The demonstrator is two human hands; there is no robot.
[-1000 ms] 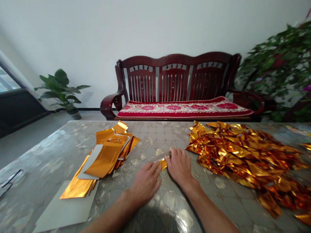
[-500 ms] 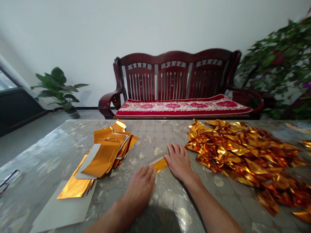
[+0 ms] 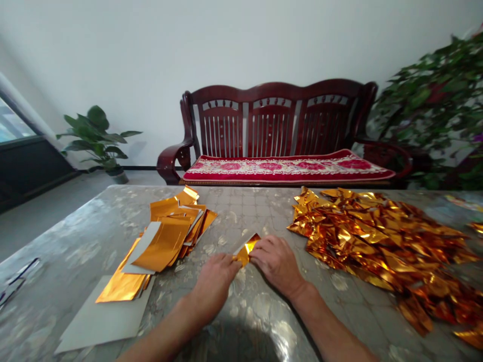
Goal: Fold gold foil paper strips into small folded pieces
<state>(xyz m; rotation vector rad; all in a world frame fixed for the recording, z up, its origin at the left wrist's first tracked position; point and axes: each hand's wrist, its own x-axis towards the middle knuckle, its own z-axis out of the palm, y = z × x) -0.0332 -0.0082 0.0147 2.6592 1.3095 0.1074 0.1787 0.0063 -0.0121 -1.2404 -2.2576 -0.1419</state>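
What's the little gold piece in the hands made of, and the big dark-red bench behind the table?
The gold piece looks like thin foil-coated paper: it shines like a mirror and looks creased, though plastic film is possible. The bench seems to be wood with glossy dark-red varnish: it has shaped slats and shiny highlights.

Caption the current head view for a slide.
Left hand and right hand pinch a gold foil piece on a table, flat sheets left, foil heap right.
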